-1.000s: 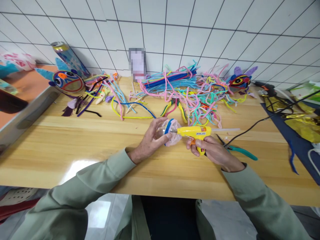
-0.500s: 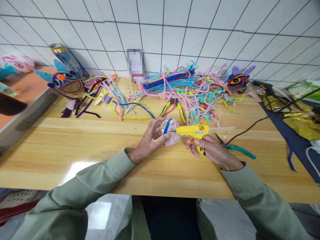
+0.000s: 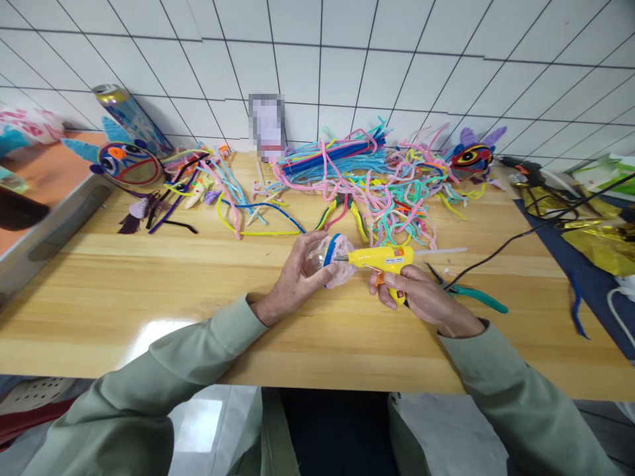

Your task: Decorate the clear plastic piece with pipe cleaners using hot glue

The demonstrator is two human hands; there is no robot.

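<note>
My left hand (image 3: 296, 271) is closed around a clear, rounded plastic piece (image 3: 342, 271) with a blue band around it and pale pink material on its right side. In my right hand (image 3: 414, 291) is a yellow hot glue gun (image 3: 384, 258), with my fingers at its orange trigger. Its metal nozzle points left and meets the plastic piece near the blue band; whether it touches is too small to tell. A translucent glue stick (image 3: 441, 250) juts from the gun's back end. Just right of my right hand lie teal-handled pliers (image 3: 479, 297), partly covered by that hand.
Tangled pipe cleaners (image 3: 397, 198) lie along the wall, with yellow-green pliers (image 3: 358, 221) before them. Decorated fish-like figures (image 3: 131, 164) (image 3: 471, 160) stand left and right. A can (image 3: 131, 119) leans at the left. A black cord (image 3: 506, 244) runs across the right side near gold foil (image 3: 600, 244).
Both hands, the plastic piece and the glue gun hold nearly the same pose. The whole view has shifted slightly.
</note>
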